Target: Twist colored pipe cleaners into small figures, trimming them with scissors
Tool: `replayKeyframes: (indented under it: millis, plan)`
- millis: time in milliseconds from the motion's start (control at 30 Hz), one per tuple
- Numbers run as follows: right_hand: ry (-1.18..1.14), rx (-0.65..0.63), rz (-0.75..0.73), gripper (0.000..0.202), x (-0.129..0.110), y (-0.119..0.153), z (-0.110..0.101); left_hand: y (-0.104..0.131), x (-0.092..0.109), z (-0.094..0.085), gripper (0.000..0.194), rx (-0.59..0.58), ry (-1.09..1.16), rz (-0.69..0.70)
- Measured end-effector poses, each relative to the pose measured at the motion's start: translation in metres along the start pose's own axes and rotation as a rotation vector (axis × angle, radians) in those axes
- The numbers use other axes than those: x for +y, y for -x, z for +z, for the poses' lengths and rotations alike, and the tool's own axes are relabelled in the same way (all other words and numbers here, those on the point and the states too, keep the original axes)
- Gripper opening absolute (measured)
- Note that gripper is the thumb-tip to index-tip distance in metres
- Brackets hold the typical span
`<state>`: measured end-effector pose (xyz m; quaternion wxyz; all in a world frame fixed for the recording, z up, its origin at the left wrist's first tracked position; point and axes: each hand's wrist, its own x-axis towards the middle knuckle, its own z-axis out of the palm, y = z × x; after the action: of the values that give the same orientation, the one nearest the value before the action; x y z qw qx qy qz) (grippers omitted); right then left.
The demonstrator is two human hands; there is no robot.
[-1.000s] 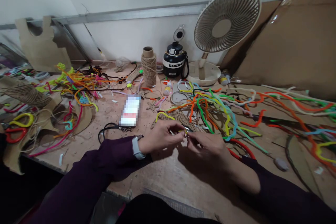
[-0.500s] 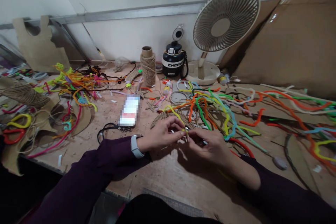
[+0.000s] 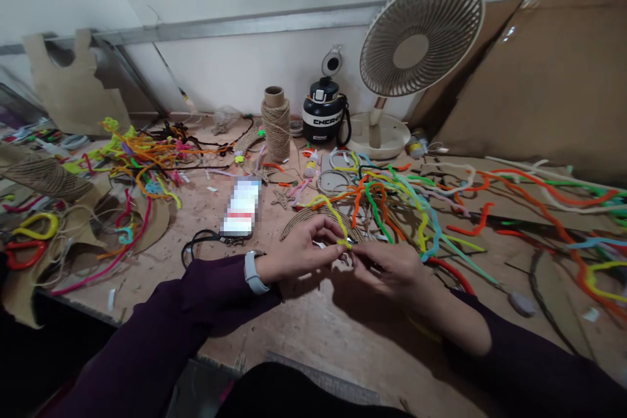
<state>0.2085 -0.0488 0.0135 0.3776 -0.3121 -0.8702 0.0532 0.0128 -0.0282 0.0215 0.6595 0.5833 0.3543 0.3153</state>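
Note:
A yellow pipe cleaner [image 3: 337,209] arches up and back from between my fingers. My left hand [image 3: 311,247] pinches it at a small yellow bend, thumb and fingers closed. My right hand [image 3: 392,268] grips the same piece from the other side, its fingertips nearly touching the left ones. Just behind both hands lies a curved piece of coiled twine [image 3: 294,221], partly hidden by them. A loose heap of coloured pipe cleaners [image 3: 386,202] spreads beyond my right hand.
A phone [image 3: 240,208] with a strap lies left of my hands. Behind stand a twine spool [image 3: 276,124], a black bottle [image 3: 323,111] and a fan [image 3: 421,39]. Scissors [image 3: 29,241] rest at far left. A ruler [image 3: 323,384] lies along the front edge.
The yellow pipe cleaner now arches higher above my fingers, and its bend shows more clearly. My right hand has turned slightly, its fingers closing in. My left hand stays nearly still.

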Motion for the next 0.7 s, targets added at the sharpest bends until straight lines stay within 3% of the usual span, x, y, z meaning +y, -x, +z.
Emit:
replayKeyframes:
  millis: [167, 300, 433, 567, 700]
  plan:
    - [0.049, 0.004, -0.076, 0.008, 0.002, -0.001, -0.003, -0.001, 0.001, -0.002, 0.034, -0.011, 0.002, 0.0]
    - [0.106, 0.031, -0.079, 0.008, 0.003, 0.001, -0.004, -0.003, 0.004, -0.005, 0.036, -0.066, 0.084, -0.073]
    - [0.155, 0.03, -0.062, 0.011, 0.003, 0.0, -0.004, -0.005, 0.003, -0.007, 0.025, -0.065, 0.089, -0.168]
    - [0.158, 0.029, -0.059, 0.012, 0.0, -0.002, -0.004, -0.003, -0.003, -0.002, 0.039, -0.167, 0.021, -0.15]
    - [0.152, 0.025, -0.073, 0.013, 0.0, -0.001, -0.002, -0.002, -0.008, 0.001, 0.047, -0.184, 0.036, -0.136]
